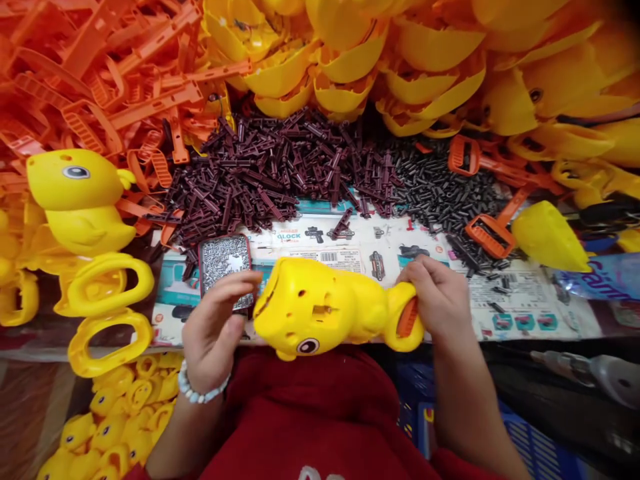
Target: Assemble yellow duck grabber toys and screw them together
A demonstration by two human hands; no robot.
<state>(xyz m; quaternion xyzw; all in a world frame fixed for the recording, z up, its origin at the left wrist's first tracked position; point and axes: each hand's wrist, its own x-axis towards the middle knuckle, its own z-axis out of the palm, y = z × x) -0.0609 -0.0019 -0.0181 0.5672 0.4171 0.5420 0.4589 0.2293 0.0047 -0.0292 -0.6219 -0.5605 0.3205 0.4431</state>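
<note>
A yellow plastic duck toy (325,308) lies on its side in front of me, its head to the left and its eye facing down. My right hand (436,295) is closed around the duck's handle end, where an orange trigger piece (406,319) sits in the loop. My left hand (220,319) hovers just left of the duck's head with its fingers curled and pinched together over a small tin of screws (224,261); what the fingers hold is too small to make out.
Piles surround the printed cardboard work surface (505,303): orange plastic parts (100,80) at back left, dark maroon pins (270,167) in the middle, small black pieces (440,190), yellow shells (425,60) at the back. Finished yellow ducks (80,200) stand left. A power screwdriver (595,375) lies right.
</note>
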